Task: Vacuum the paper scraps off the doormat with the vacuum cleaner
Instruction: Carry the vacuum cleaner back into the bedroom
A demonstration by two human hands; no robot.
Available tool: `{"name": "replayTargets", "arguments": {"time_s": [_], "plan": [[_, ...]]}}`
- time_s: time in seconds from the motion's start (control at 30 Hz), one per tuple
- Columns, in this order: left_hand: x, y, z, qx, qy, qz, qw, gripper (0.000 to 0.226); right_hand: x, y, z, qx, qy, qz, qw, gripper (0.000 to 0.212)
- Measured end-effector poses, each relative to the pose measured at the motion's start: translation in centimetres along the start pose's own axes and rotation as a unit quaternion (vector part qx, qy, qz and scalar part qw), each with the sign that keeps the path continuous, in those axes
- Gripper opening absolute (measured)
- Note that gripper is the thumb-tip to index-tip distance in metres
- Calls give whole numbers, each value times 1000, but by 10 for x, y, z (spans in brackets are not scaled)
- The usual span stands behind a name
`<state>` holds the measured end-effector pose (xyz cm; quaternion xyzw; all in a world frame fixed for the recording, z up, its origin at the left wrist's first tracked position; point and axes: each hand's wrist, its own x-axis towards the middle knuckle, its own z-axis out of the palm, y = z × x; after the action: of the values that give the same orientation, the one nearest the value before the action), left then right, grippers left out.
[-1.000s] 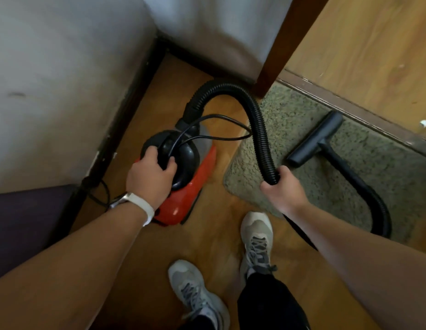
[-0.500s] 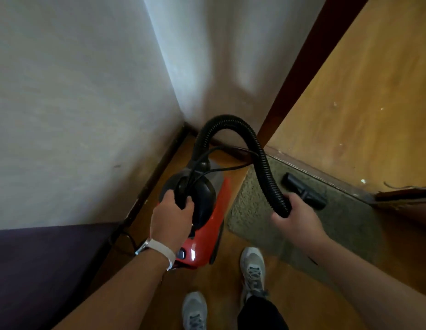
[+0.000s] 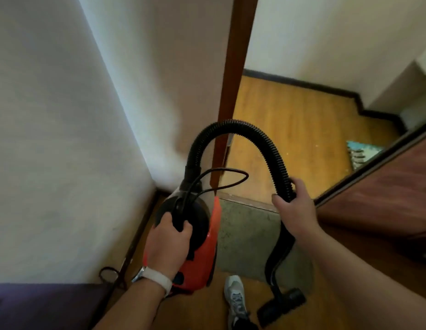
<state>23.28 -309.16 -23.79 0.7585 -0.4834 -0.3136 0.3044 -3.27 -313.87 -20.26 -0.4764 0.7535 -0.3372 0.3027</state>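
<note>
Head view looks down into a corner where a pale wall [image 3: 64, 139] meets a brown door frame [image 3: 233, 91], with a dark cabinet edge [image 3: 40, 303] at lower left and a dark wooden door [image 3: 385, 194] swung in from the right. One grey shoe [image 3: 237, 298] stands on the wooden floor [image 3: 290, 129] below the doormat [image 3: 247, 236].

The left hand [image 3: 168, 248] is closed around the black top handle of the red vacuum cleaner [image 3: 197, 246], which sits just left of the doormat. The right hand [image 3: 295, 208] is wrapped around the ribbed black hose [image 3: 233, 126], which arches from the cleaner's top over to that hand. Below the hand the tube runs down across the doormat to the floor nozzle [image 3: 282, 306], near the shoe. Whether the nozzle touches the floor cannot be told.

Open floor lies through the doorway; wall, frame and door crowd the mat's sides. No scraps can be made out on the doormat.
</note>
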Motion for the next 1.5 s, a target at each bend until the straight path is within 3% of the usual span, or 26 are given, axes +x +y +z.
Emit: {"name": "replayTargets", "arguments": {"time_s": [0.23,0.43,0.77,1.03,1.23,1.5], "plan": [[-61,94,-5,-17,-88,59,994,10,-54,-34,-120,68,74,-19,995,37],[-109,165,39,-6,-154,107,982,8,-82,-1,-213,90,83,9,992,20],[-220,298,186,44,-205,165,964,9,-98,122,-388,120,206,78,968,17],[-307,410,298,13,-264,218,939,3,-102,192,-533,136,305,73,940,28],[-357,482,378,14,-316,283,905,4,-111,236,-619,139,403,83,901,20],[-398,564,501,18,-404,325,855,10,-93,305,-709,141,465,122,865,16]]}}
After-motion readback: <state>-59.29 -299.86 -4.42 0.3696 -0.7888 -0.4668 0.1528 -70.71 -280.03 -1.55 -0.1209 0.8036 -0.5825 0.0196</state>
